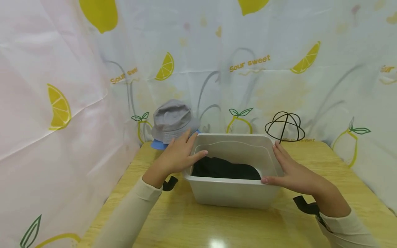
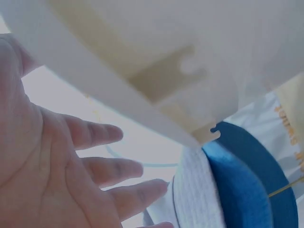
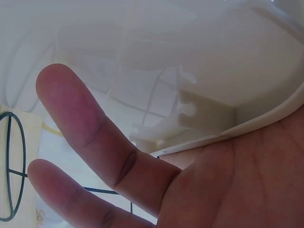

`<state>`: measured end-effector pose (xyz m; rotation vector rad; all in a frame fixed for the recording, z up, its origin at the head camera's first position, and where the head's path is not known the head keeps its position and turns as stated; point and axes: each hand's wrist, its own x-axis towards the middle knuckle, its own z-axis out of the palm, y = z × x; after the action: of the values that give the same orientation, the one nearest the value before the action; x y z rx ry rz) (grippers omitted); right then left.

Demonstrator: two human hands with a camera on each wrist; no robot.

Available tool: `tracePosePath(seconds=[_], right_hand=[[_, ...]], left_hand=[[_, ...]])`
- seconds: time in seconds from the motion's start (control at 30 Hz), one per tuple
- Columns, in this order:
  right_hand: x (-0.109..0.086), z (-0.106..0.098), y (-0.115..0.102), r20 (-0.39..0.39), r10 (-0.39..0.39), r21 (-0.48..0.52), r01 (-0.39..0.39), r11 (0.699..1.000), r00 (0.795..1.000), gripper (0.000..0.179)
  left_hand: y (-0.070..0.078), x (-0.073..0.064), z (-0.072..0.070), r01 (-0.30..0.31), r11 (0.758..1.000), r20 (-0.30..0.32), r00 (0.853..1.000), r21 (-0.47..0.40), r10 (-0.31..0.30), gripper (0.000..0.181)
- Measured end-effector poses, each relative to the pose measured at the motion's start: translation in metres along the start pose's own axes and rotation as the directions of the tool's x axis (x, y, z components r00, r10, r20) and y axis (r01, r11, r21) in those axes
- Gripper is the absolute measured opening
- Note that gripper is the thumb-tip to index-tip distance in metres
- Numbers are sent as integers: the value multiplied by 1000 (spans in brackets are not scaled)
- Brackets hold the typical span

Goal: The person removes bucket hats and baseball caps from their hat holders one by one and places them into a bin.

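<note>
A whitish plastic bin (image 1: 231,193) stands on the table with dark, soft-looking items (image 1: 226,168) inside; their kind cannot be told. At the bin's left rim is my left hand (image 1: 176,155), its thumb reaching over the opening. In the left wrist view the fingers (image 2: 121,168) are spread and straight beside the bin's wall (image 2: 118,57). My right hand (image 1: 299,177) lies along the right side, thumb at the front rim. The right wrist view shows its palm (image 3: 232,185) against the rim and the fingers extended under the bin's outer wall (image 3: 142,38).
Behind the left hand, a grey bucket hat (image 1: 172,117) sits over a blue one (image 1: 158,145) at the table's back left. A black wire hat stand (image 1: 284,128) rises behind the bin's right corner. Lemon-print curtains (image 1: 192,41) enclose the wooden table (image 1: 173,220).
</note>
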<state>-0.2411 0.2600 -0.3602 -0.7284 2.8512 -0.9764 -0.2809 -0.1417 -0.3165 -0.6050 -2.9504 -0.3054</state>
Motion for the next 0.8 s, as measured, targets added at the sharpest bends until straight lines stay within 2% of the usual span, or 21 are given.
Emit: tracePosePath(seconds=[0.33, 0.53, 0.7, 0.8], right_hand=[[-1, 0, -2, -2, 3, 9, -3, 1000, 1000, 123], [-2, 1, -2, -6, 5, 13, -5, 1000, 1000, 123], [-1, 1, -1, -11, 0, 16, 0, 1000, 1000, 123], [0, 2, 0, -13, 1, 14, -1, 1000, 1000, 124]], left_hand=[[-2, 14, -20, 14, 995, -58, 998, 100, -8, 95], [-7, 23, -39, 41, 979, -121, 993, 201, -17, 95], [-11, 32, -53, 87, 965, -135, 989, 249, -55, 95], [-12, 35, -59, 95, 956, -134, 989, 278, -60, 94]])
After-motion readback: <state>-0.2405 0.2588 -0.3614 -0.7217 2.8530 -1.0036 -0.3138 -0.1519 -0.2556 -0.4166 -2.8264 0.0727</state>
